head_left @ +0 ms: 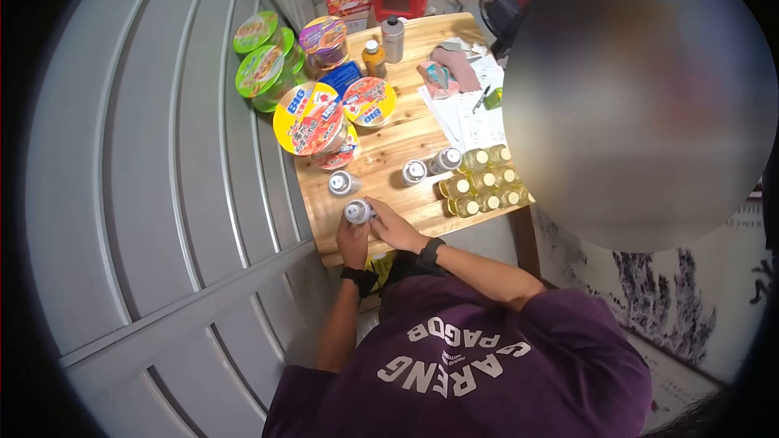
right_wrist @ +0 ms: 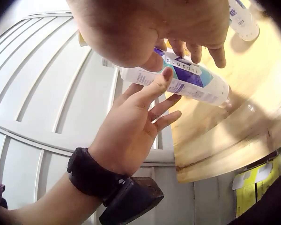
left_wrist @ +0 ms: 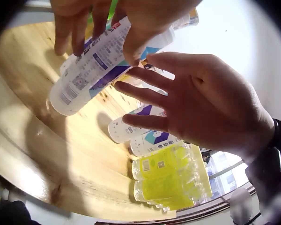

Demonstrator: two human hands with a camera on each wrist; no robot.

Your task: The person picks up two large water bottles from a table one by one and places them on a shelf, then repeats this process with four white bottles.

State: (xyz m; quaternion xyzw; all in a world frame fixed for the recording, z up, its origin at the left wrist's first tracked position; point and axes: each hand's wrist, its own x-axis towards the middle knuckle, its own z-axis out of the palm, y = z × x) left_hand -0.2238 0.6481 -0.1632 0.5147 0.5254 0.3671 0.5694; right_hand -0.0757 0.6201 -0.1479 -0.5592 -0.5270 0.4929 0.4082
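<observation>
My left hand (head_left: 352, 245) holds a white glucose bottle (head_left: 357, 212) at the table's near left corner. In the left wrist view the bottle (left_wrist: 91, 77) lies tilted across the picture, with the left thumb on one side and the fingers on the other. Its blue and purple GLUCOSE label (right_wrist: 187, 70) shows in the right wrist view. My right hand (head_left: 396, 229) is beside the bottle, fingers straight and spread, thumb tip close to the left thumb. One similar bottle (head_left: 342, 183) stands just beyond, and two more bottles (head_left: 414, 172) are farther right.
Small yellow bottles (head_left: 484, 181) stand grouped on the wooden table (head_left: 398, 139) at the right. Instant noodle tubs (head_left: 308, 118) crowd the left edge. An orange drink bottle (head_left: 373, 59), a grey bottle (head_left: 393, 39), papers (head_left: 479, 123) and a pink cloth (head_left: 456, 69) lie farther back.
</observation>
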